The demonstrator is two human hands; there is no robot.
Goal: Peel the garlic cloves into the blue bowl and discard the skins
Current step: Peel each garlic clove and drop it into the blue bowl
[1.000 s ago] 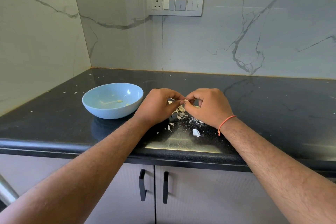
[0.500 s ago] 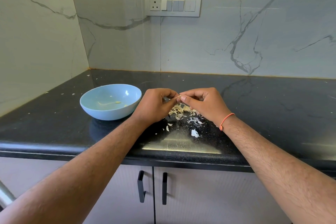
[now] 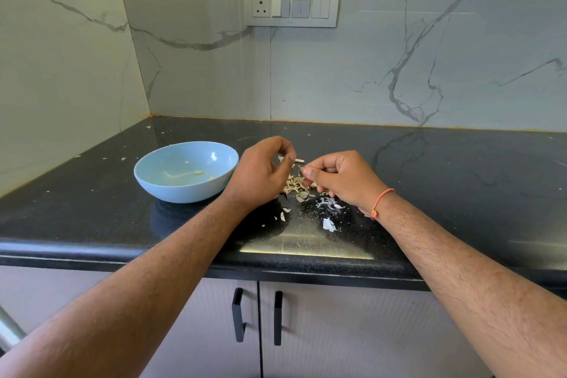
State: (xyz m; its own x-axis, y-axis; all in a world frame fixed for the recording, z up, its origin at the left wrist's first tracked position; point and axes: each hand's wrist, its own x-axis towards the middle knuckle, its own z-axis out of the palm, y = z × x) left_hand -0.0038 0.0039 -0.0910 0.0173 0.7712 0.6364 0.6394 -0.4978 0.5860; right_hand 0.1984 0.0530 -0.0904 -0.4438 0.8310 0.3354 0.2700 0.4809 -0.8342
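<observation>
The blue bowl (image 3: pixel 186 171), near the worktop's (image 3: pixel 460 181) left edge, holds pale scraps, possibly peeled garlic. A small clove piece (image 3: pixel 299 160) is pinched by the left hand (image 3: pixel 260 175); the right hand (image 3: pixel 343 178) is curled above the skins (image 3: pixel 299 189), its hold indiscernible.

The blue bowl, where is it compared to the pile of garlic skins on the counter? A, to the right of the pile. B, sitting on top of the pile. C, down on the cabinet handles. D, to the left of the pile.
D: the blue bowl stands on the black counter left of the pile of garlic skins, beyond the left hand.
</observation>
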